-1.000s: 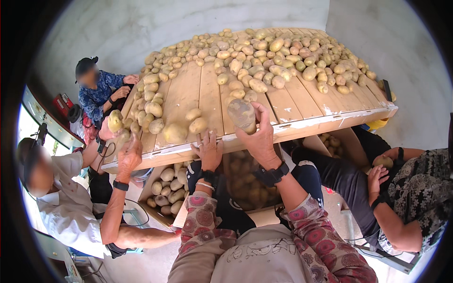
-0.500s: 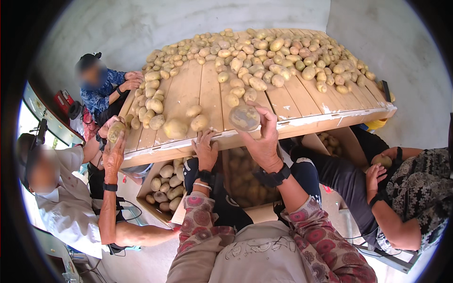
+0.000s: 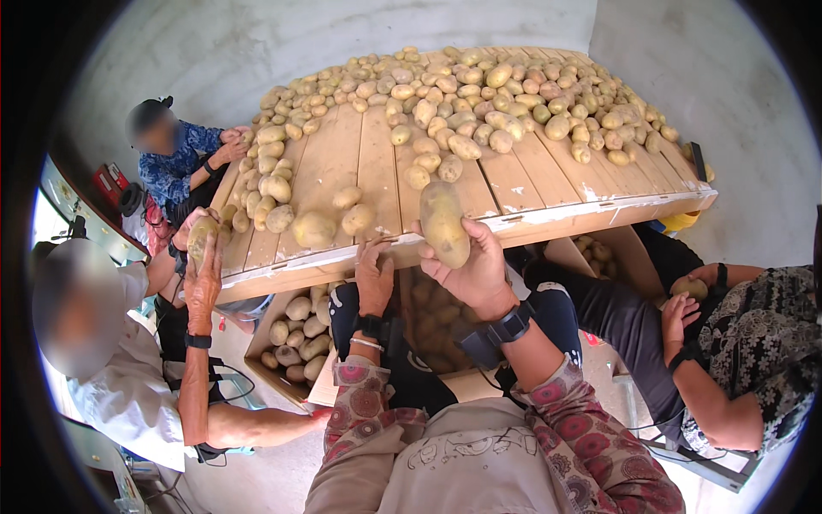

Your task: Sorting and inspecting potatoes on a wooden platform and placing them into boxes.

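My right hand [image 3: 473,267] is closed around the lower part of a long yellowish potato [image 3: 444,223], held up over the table's front edge with its long side showing. My left hand [image 3: 374,278] rests against that edge with nothing in it, its fingers apart. Just beyond the left hand, two potatoes lie on the boards, the closer one being a round potato [image 3: 358,219]. A larger potato [image 3: 314,230] sits further left. The wooden slatted table [image 3: 368,163] carries a wide heap of potatoes [image 3: 479,86] along its far side.
Below the table edge stand a box of potatoes [image 3: 298,337] at left, another between my knees, and a cardboard box [image 3: 629,261] at right. A person in white [image 3: 128,385] on the left holds a potato; co-workers also sit at far left and on the right.
My right hand has turned the potato from a rounded end view to upright lengthwise, shifting its grip lower. My left hand stays at the table edge.
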`<action>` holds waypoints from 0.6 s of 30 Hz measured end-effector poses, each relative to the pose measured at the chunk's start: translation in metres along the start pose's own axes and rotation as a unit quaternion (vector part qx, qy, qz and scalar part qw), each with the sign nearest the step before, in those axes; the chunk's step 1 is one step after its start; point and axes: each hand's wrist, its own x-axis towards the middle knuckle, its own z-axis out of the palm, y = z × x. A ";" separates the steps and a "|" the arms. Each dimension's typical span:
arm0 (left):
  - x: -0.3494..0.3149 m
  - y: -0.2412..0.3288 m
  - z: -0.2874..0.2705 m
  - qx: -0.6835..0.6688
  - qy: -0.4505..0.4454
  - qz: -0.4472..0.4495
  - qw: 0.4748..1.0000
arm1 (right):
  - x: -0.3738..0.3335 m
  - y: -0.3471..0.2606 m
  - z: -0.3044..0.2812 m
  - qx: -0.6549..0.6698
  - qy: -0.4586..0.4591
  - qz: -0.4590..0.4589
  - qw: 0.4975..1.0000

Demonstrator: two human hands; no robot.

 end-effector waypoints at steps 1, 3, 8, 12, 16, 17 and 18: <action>-0.006 0.001 0.000 -0.058 0.003 0.006 0.998 | -0.002 0.001 -0.002 0.086 -0.040 0.048 0.994; -0.014 0.003 0.002 -0.050 0.010 0.009 0.999 | -0.008 0.003 -0.005 0.181 -0.024 0.095 0.979; -0.018 0.005 0.004 -0.043 0.006 0.017 0.999 | -0.014 -0.001 -0.004 0.245 -0.086 0.110 0.959; -0.014 0.000 0.005 -0.024 -0.002 0.020 1.000 | -0.014 -0.004 -0.006 0.287 -0.137 0.134 0.939; -0.016 -0.005 0.005 -0.039 0.006 0.019 0.999 | -0.016 0.000 -0.003 0.183 -0.091 0.092 0.975; -0.018 -0.004 0.005 -0.026 0.011 0.021 0.999 | -0.017 0.000 -0.003 0.175 -0.071 0.093 0.978; -0.019 -0.004 0.004 -0.012 0.015 0.023 1.000 | -0.017 0.002 -0.003 0.177 -0.070 0.094 0.977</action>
